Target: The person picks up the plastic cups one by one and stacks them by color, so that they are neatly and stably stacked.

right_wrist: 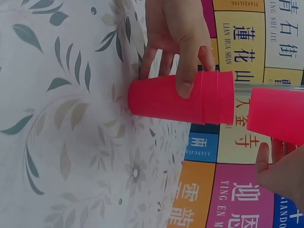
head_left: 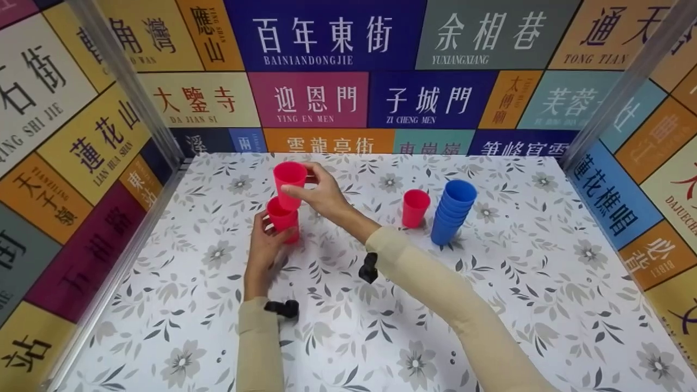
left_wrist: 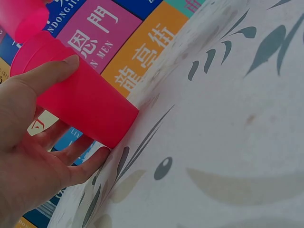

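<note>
My left hand (head_left: 265,247) grips a short stack of nested red cups (head_left: 283,218) upright on the tabletop, thumb on the near side and fingers round the far side. In the left wrist view, that hand's thumb lies along the red stack (left_wrist: 85,90), whose base meets the table. My right hand (head_left: 326,190) holds another red cup (head_left: 290,177) between thumb and fingers, right above the stack. The right wrist view shows a narrow gap between this upper red cup (right_wrist: 280,114) and the stack's rim (right_wrist: 225,97).
A single red cup (head_left: 416,208) stands right of centre. Beside it is a tall stack of nested blue cups (head_left: 452,212). Flower-patterned covering lies over the table (head_left: 348,337), with sign-printed walls (head_left: 313,100) at the back and sides. Each wrist carries a small black camera (head_left: 368,268).
</note>
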Demonstrator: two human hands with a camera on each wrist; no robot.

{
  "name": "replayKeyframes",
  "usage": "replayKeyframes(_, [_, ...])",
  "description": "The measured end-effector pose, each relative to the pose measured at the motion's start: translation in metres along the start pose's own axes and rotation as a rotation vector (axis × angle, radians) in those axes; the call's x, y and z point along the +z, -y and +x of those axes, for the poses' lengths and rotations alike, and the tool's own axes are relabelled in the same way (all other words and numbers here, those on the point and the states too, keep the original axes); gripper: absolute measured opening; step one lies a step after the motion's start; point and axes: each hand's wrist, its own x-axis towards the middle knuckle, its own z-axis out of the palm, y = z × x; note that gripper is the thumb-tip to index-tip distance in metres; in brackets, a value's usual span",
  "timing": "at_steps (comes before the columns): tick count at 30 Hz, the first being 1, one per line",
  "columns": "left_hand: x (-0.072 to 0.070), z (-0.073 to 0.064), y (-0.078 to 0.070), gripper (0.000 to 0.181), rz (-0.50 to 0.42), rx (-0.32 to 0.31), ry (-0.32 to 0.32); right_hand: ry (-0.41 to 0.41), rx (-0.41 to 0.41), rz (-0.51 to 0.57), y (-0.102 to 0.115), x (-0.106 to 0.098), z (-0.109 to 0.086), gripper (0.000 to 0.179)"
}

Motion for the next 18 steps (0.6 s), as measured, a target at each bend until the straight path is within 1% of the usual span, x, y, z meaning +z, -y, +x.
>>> replayKeyframes(5, [-0.001,0.000,0.000,0.070,0.004,-0.020,0.007,0.016,-0.002,0.007,-0.001,0.008,0.001,0.062])
replayKeyframes(9, [-0.001,0.000,0.001,0.069,0.019,0.004,0.005,0.031,-0.006,0.026,-0.004,0.011,0.001,0.063])
replayKeyframes(13, [-0.001,0.000,0.000,0.068,0.030,0.015,0.013,0.022,-0.013,0.040,-0.008,0.013,0.002,0.063])
replayKeyframes(18, [-0.001,0.000,0.000,0.068,0.026,0.002,0.018,0.011,-0.001,0.039,-0.017,0.017,-0.001,0.064])
